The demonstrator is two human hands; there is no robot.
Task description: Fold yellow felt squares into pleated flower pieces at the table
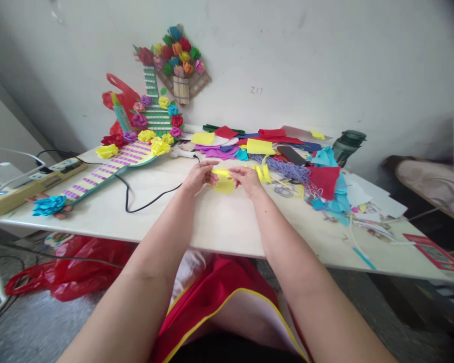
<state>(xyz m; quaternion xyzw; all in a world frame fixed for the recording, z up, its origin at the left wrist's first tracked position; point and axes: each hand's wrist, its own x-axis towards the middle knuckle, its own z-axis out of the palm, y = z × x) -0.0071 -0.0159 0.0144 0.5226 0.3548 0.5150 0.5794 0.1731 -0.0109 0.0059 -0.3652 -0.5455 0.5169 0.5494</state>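
Between both hands, just above the table, is a small piece of yellow crepe paper (224,185). Its upper edge is pinched at the left end by my left hand (200,176) and at the right end by my right hand (246,180). The lower part of the paper hangs down loose. Right beside my right hand are curled yellow paper pieces (264,174). Behind the hands lie stacked sheets, among them a yellow sheet (260,146). A white glue gun (182,152) with a black cord rests to the left, behind my left hand.
On the left stand a guitar-shaped craft with paper roses (117,164), a glue bottle (121,115) and a power strip (41,186). Purple yarn (283,167), blue paper scraps (338,194) and a dark bottle (348,146) sit right. The table's front edge (227,249) runs below my forearms.
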